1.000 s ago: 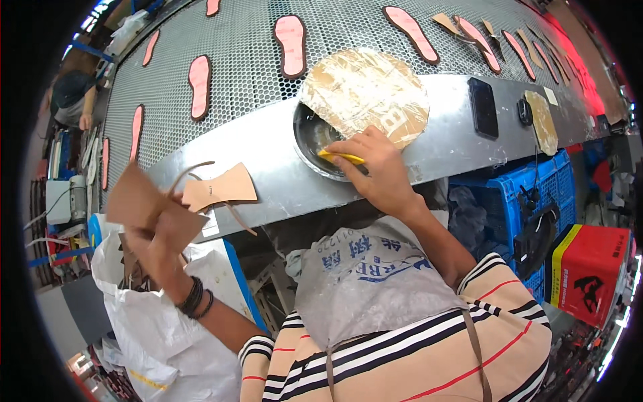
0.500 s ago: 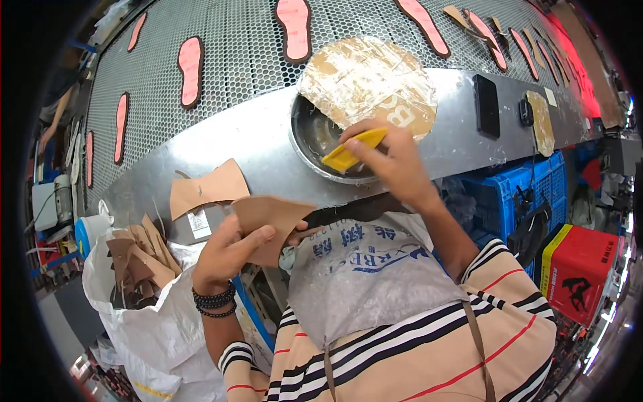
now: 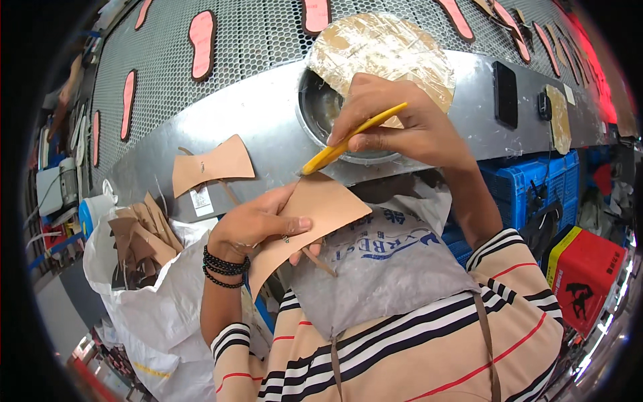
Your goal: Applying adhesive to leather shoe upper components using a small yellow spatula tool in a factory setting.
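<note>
My left hand (image 3: 258, 224) grips a tan leather piece (image 3: 318, 213), thumb on its face and fingers beneath. The piece flares out at the upper right and narrows under the thumb; a thin brown strip (image 3: 319, 261) hangs by it. In my closed right hand (image 3: 408, 124) is a yellow flat scraper (image 3: 348, 142), seen nearly edge-on. The scraper's low end meets the leather's top corner. Behind my right hand sits a round metal basin (image 3: 318, 100), partly covered by a tape-wrapped cardboard disc (image 3: 382, 50). A second bow-shaped tan leather piece (image 3: 224, 164) lies on the metal ledge at left.
Pink insoles with dark rims (image 3: 202, 45) lie on the mesh conveyor (image 3: 248, 40) beyond the metal ledge (image 3: 268, 100). A black phone (image 3: 505, 94) rests at right. Left of me stands a white sack (image 3: 154, 315) of leather scraps; at right are a blue crate (image 3: 529, 184) and red tin (image 3: 583, 278).
The scraper has moved from over the basin down and left onto the leather's corner, turning edge-on. My left hand has tilted the leather so its face shows more.
</note>
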Demonstrator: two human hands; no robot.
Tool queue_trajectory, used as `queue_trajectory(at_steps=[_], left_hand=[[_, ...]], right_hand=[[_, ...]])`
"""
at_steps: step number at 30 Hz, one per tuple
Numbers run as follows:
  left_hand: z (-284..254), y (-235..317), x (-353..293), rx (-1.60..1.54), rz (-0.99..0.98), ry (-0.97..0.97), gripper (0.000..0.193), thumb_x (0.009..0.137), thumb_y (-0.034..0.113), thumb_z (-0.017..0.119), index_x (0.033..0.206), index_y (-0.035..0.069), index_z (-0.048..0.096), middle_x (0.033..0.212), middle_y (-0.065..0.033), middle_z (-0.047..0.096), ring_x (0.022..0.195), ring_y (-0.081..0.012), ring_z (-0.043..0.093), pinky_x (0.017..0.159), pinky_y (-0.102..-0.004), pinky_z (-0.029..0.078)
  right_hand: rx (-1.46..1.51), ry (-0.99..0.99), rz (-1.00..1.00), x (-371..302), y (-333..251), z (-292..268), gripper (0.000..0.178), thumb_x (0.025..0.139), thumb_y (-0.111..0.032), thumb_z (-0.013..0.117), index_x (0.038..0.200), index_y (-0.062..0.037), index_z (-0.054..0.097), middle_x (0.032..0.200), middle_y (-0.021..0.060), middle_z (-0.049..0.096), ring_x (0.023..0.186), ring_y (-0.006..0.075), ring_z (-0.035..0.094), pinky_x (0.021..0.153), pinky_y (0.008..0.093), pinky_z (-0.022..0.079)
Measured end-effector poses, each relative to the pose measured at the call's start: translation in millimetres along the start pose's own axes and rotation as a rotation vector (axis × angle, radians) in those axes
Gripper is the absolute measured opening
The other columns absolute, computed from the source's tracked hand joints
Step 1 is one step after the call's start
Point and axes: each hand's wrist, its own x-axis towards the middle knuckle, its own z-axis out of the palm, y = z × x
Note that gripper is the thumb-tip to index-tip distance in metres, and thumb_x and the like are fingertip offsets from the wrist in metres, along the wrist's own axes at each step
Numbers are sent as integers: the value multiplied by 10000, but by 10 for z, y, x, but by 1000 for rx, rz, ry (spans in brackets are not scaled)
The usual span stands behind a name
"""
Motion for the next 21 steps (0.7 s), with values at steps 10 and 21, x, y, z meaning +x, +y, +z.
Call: queue_trajectory(at_steps=[10,21], left_hand=[[-102,-170,-31,-134,288,124,463,1004,86,633,1388,-29,401,944,-191,694,678,-200,698,568,-288,590],[-79,-452,412,-191,920,845,439,1036,185,635,1395,18,445,1165,-157,655,902,-192,668,770,-321,594]], right_hand=[[-29,-190,-73,-1,-46,-249,134,900,-179,755,967,-66,776,878,22,717,848,179,594,738,322,473],[-305,567,169,-256,86,167,153,892,-132,760,1008,-33,772,913,102,734,829,218,654,761,332,509]])
